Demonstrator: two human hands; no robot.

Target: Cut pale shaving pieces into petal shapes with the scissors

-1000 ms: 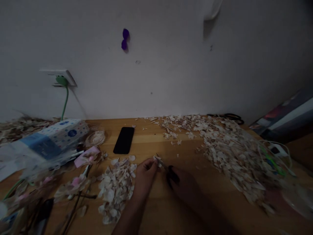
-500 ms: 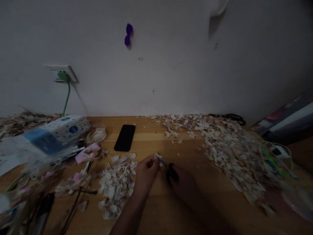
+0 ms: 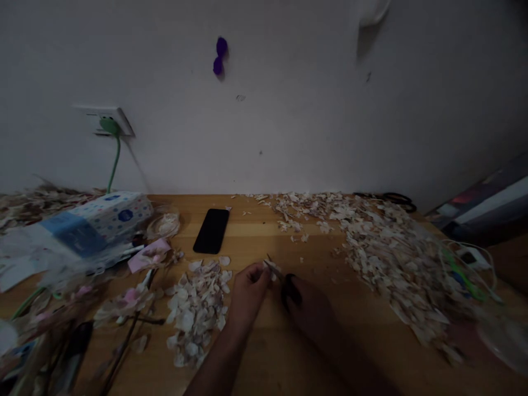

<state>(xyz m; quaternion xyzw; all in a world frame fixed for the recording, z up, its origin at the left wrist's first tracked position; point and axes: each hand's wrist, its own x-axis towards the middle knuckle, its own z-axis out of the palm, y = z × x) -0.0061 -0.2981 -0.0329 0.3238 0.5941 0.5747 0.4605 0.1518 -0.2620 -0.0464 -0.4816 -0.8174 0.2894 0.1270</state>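
Note:
Between the fingertips of my left hand (image 3: 248,291) is a small pale petal (image 3: 271,269), pinched at its left edge. My right hand (image 3: 311,311) grips a pair of scissors (image 3: 292,290) by their black handles. The slightly parted blades point up and left, and they lie at the petal. Whether they are cutting into it is too small to tell. Left of my left hand lies a heap of rounded pale petals (image 3: 196,311) on the wooden table (image 3: 264,357).
A black phone (image 3: 211,231) lies behind my hands. Petal scraps (image 3: 383,247) spread widely along the right side. At the left are a tissue pack (image 3: 99,220), artificial flowers (image 3: 130,300) and twigs. Another black-handled pair of scissors (image 3: 398,199) rests by the wall. A green plug (image 3: 109,126) sits in the wall socket.
The view has shifted very slightly. Both hands, the petal and the scissors keep almost the same places and hold.

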